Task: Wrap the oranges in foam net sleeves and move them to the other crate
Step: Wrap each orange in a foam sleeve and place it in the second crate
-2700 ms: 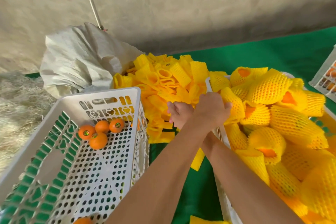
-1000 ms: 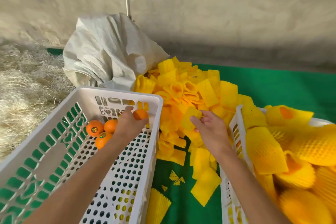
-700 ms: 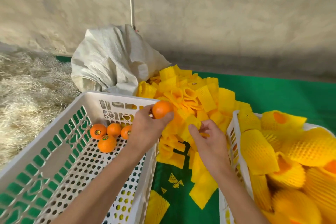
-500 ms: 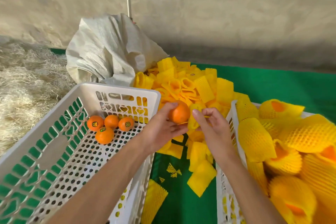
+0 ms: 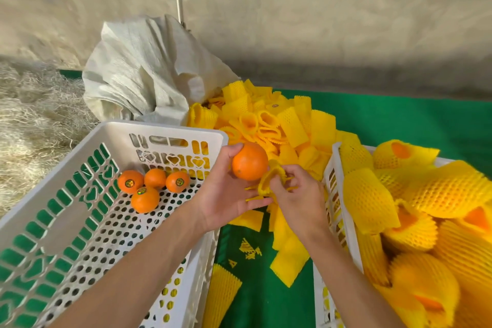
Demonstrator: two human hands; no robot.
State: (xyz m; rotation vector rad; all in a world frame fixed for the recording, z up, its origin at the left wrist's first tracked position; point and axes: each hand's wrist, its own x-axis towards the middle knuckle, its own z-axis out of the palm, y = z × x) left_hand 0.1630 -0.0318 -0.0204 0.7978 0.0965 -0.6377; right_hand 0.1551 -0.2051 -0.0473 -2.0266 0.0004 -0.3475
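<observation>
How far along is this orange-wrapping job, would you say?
Mostly done, it seems. The right crate is heaped with wrapped oranges. In hand: the left hand holds a bare orange while the right hand opens a foam sleeve beside it. Left: four bare oranges lie in the left crate, at least in the part that shows.

Left hand (image 5: 226, 194) lifted orange (image 5: 249, 161) to sleeve (image 5: 271, 181).
</observation>
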